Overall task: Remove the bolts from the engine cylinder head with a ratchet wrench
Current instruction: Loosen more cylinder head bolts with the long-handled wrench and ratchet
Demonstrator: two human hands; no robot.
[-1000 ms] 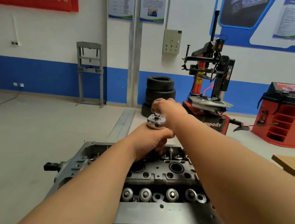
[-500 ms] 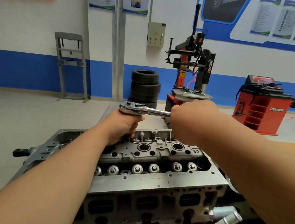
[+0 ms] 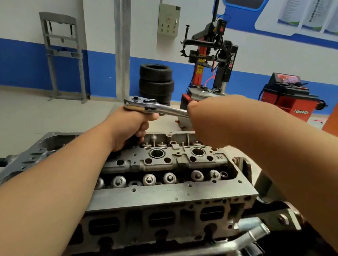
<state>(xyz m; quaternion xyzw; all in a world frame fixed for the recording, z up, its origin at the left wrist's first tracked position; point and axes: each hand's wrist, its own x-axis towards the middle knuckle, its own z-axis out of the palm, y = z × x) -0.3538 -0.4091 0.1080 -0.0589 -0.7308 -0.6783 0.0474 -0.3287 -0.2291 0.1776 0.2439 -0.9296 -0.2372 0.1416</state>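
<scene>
Head view: an engine cylinder head (image 3: 179, 192) sits low in front of the person, valve springs (image 3: 149, 179) exposed. The left hand (image 3: 129, 128) is curled round the upright shaft beneath the head of the ratchet wrench (image 3: 155, 107), probably keeping the socket square on a bolt hidden under the fist. The right hand (image 3: 211, 119) clamps the handle's far end, likely for leverage. Stacked tyres (image 3: 155, 81) stand behind

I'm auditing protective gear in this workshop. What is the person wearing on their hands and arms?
Nothing that shows. The left hand and right hand have no gloves. The left forearm and right forearm are bare, with no sleeve, watch or wristband in view. Fingers are mostly hidden, so rings cannot be judged.
</scene>
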